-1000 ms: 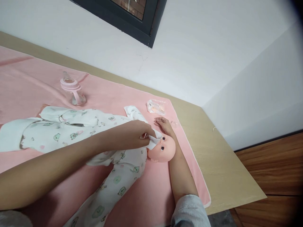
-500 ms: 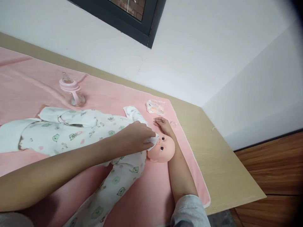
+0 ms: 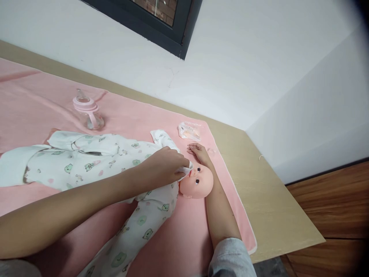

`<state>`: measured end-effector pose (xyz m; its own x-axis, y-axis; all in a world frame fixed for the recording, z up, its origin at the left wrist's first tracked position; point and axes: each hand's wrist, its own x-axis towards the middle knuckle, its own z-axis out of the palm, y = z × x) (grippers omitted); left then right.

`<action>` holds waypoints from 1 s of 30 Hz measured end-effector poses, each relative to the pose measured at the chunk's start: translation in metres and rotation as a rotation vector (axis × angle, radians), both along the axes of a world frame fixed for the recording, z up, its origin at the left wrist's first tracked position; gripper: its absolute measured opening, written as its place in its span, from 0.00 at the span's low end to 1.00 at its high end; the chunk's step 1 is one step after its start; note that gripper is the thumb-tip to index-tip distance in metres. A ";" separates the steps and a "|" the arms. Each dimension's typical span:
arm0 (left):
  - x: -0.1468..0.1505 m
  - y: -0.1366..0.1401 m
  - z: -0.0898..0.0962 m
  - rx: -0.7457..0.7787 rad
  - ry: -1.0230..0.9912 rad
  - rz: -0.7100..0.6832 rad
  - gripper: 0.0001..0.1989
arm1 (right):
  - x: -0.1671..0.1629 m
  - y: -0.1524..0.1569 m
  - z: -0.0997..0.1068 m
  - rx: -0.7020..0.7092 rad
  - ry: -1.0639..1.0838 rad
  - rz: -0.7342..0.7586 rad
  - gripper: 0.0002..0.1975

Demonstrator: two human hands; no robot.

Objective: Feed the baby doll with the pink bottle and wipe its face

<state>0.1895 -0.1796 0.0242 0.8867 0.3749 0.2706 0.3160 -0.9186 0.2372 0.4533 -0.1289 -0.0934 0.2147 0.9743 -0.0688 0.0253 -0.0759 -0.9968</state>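
The doll [image 3: 127, 152] lies face up on a pink blanket [image 3: 167, 242] spread over the desk [image 3: 268, 207]. Take its bald head [image 3: 200, 182] as the centre of the clock. The left hand [image 3: 170, 165] sits at 10 o'clock, its grip pinching a folded white cloth [image 3: 186, 169] beside the doll's mouth; whether the cloth touches the lips I cannot tell. The right hand [image 3: 198, 150] rests at 12 o'clock with its grip loosely spread, fingers slightly bent, and its forearm runs close along the head down to a grey sleeve [image 3: 232, 257] at 5 o'clock. A small clear packet [image 3: 188, 132] lies just past those fingertips, between 11 and 12. The doll's patterned suit [image 3: 92, 165] stretches towards 9 o'clock. Further off, at 10, a baby bottle [image 3: 90, 111] with a pink collar and handles stands on the blanket.
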 end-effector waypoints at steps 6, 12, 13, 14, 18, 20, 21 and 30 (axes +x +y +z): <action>0.000 0.001 0.001 -0.004 -0.005 0.041 0.10 | -0.001 -0.001 0.000 0.010 0.002 0.012 0.12; 0.001 0.003 0.000 -0.030 0.000 0.043 0.08 | -0.001 -0.001 -0.001 0.014 0.011 0.001 0.12; 0.001 0.003 0.000 -0.033 -0.003 0.042 0.08 | 0.000 -0.001 -0.002 0.012 0.016 0.002 0.13; 0.001 0.003 0.000 -0.032 -0.009 0.042 0.07 | 0.000 -0.001 -0.003 0.008 0.022 0.003 0.13; 0.001 0.003 -0.001 -0.008 -0.015 0.037 0.09 | 0.000 0.000 -0.005 0.005 0.042 -0.002 0.14; 0.002 0.004 -0.002 0.003 -0.015 0.038 0.09 | 0.000 0.000 -0.005 0.009 0.039 -0.003 0.14; 0.002 0.005 -0.002 0.003 -0.014 0.039 0.10 | 0.000 0.000 -0.005 0.013 0.033 -0.003 0.14; 0.002 0.006 -0.001 0.003 -0.021 0.058 0.15 | -0.001 -0.002 -0.002 0.021 0.003 0.022 0.15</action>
<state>0.1917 -0.1740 0.0230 0.8579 0.4245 0.2896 0.3636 -0.8997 0.2416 0.4524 -0.1310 -0.0954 0.1927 0.9801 -0.0486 0.0234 -0.0541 -0.9983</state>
